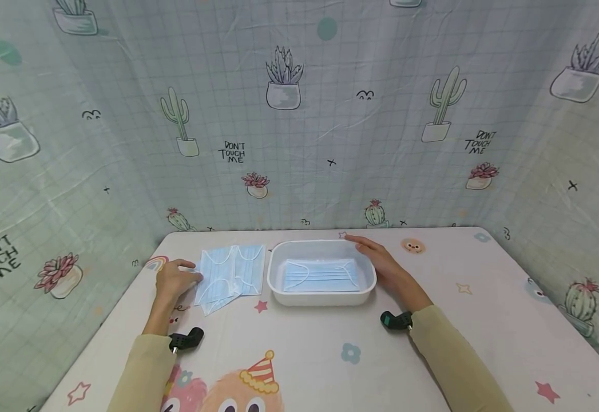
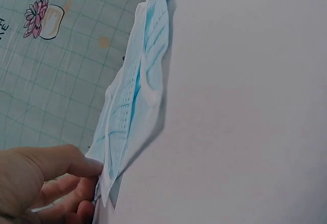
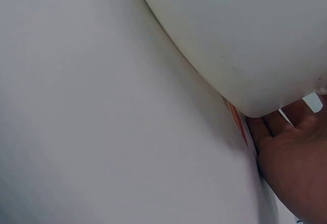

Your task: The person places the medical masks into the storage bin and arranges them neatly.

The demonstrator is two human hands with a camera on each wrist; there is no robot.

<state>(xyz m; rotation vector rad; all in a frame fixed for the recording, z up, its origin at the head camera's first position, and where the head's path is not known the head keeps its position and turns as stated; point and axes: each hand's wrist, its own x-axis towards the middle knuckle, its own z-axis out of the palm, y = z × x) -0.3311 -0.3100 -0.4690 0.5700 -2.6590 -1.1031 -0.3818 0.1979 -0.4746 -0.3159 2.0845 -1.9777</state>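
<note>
A pale, grid-patterned backdrop (image 1: 320,137) with potted cacti and succulents stands behind and beside a white table (image 1: 309,355) printed with stars, flowers and cartoon faces, where a white tub (image 1: 322,299) holds a pleated blue mask (image 1: 322,281). Just left of the tub lie overlapping blue masks (image 1: 251,269), their left edge pinched by the left hand (image 1: 175,280), while the right hand (image 1: 385,265), fingers extended, touches the tub's right side. Black lettering (image 1: 233,152) on the backdrop reads "DON'T TOUCH ME".

White tub (image 3: 245,40) cut off at one o'clock in right wrist view, right hand (image 3: 299,157) cropped at four, its fingertips hidden, left hand (image 2: 30,178) cropped at eight in left wrist view, masks (image 2: 125,112) at twelve
</note>
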